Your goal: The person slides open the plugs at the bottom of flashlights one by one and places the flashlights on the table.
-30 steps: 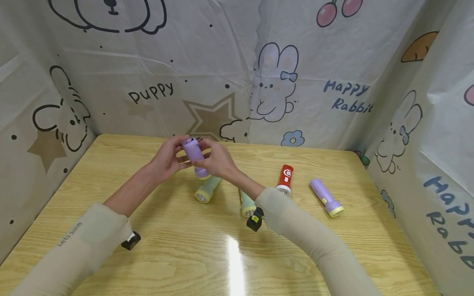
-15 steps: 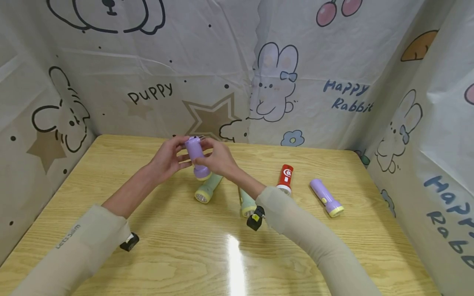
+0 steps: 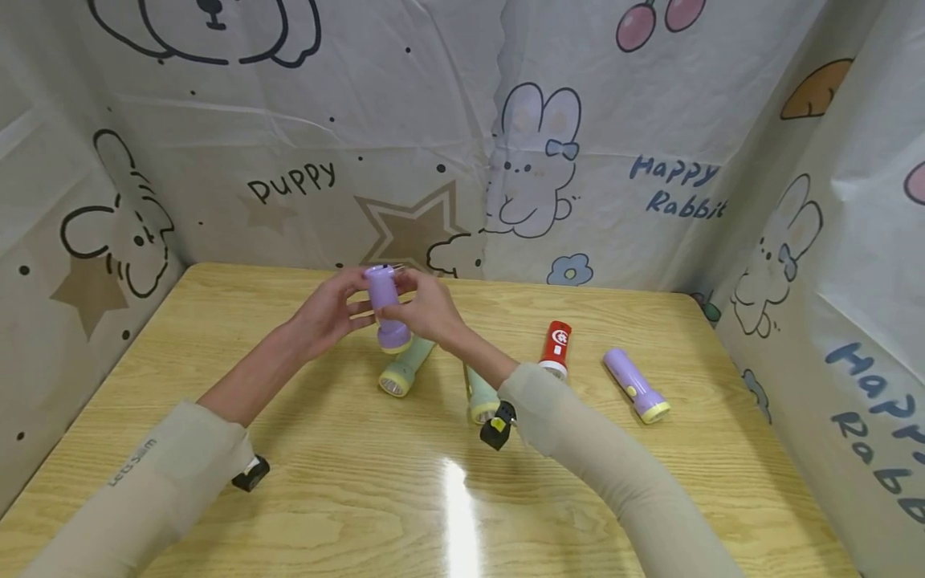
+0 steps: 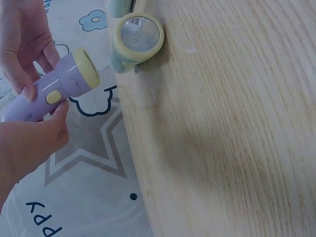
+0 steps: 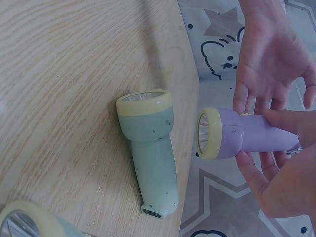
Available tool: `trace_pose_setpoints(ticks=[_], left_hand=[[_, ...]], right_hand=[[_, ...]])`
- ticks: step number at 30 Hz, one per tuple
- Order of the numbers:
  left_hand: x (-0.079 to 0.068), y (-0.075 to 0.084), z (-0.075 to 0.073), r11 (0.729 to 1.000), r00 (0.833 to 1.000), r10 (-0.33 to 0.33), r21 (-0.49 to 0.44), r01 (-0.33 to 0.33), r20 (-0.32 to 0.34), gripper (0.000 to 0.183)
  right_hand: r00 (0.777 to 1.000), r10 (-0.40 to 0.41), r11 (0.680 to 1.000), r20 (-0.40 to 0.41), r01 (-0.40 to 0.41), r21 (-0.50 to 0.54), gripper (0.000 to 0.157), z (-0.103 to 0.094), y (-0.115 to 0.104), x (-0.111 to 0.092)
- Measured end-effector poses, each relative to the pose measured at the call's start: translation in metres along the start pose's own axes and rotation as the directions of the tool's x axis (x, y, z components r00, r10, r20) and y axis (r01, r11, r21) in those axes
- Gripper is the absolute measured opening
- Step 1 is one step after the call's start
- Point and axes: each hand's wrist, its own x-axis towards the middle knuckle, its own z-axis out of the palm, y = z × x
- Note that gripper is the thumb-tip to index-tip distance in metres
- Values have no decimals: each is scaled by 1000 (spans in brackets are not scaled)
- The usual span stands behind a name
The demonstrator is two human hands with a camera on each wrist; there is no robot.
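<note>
A purple flashlight (image 3: 386,303) with a yellow rim is held raised near the table's back edge, lens end down and tail up. Metal prongs (image 3: 398,267) stick out at its tail. My right hand (image 3: 432,311) grips the barrel, thumb across the near side. From the left, my left hand (image 3: 327,319) holds the same flashlight, its thumb up by the tail and its fingers partly hidden behind the barrel. A yellow button (image 4: 53,97) shows on the body in the left wrist view. Just below lies a green flashlight (image 5: 154,165) with a yellow rim.
A second green flashlight (image 3: 481,395) lies partly behind the right forearm. Further right on the wooden table (image 3: 347,498) are a red flashlight (image 3: 556,347) and another purple flashlight (image 3: 636,385). Printed cloth (image 3: 289,120) walls the back and sides.
The held flashlight has turned more upright and shifted slightly right between my hands. Both hands keep nearly the same place; the flashlights on the table have not moved.
</note>
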Motion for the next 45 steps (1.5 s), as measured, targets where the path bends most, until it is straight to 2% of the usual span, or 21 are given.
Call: trace_pose_setpoints(ticks=[11, 19, 23, 28, 33, 40, 45], left_hand=[[1, -7, -5, 989, 998, 24, 149, -15, -62, 30], [0, -10, -5, 982, 996, 68, 179, -55, -64, 30], [-1, -9, -4, 977, 995, 74, 206, -59, -68, 36], [0, -7, -5, 973, 996, 69, 226, -53, -63, 47], [2, -7, -9, 972, 996, 66, 231, -51, -54, 49], [1, -7, -9, 968, 996, 80, 241, -66, -47, 47], [1, -5, -9, 967, 996, 79, 246, -68, -35, 51]], right_hand=[[1000, -21, 1000, -7, 21, 11, 42, 4, 1, 0], [1000, -5, 1000, -7, 5, 20, 44, 5, 2, 0], [1000, 12, 999, -4, -12, 43, 46, 5, 1, 0], [999, 51, 993, 4, -51, 108, 48, 5, 0, 0], [995, 96, 981, 17, -97, 170, 50, 6, 0, 0], [995, 93, 986, 24, -96, 136, 49, 5, 0, -2], [993, 111, 980, 32, -115, 163, 48, 5, 1, -3]])
